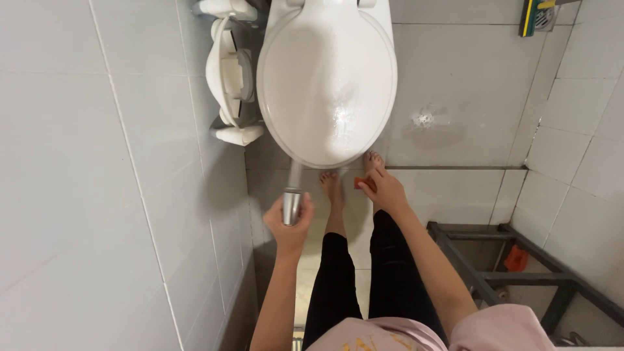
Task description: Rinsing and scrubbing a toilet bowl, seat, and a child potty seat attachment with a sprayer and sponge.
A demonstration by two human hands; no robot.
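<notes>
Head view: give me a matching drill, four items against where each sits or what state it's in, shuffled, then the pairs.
Items
1. toilet lid
2. metal sprayer
3. orange object
4. dark metal frame

Place or state
A. gripped in the left hand
B. standing on the floor at lower right
C. closed, with wet patches on top
D. held in the right hand, mostly hidden

Pairs: 1-C, 2-A, 3-D, 4-B

A silver spray nozzle (292, 207) points up at the closed toilet lid; a small orange sponge (364, 184) sits just beside it.
</notes>
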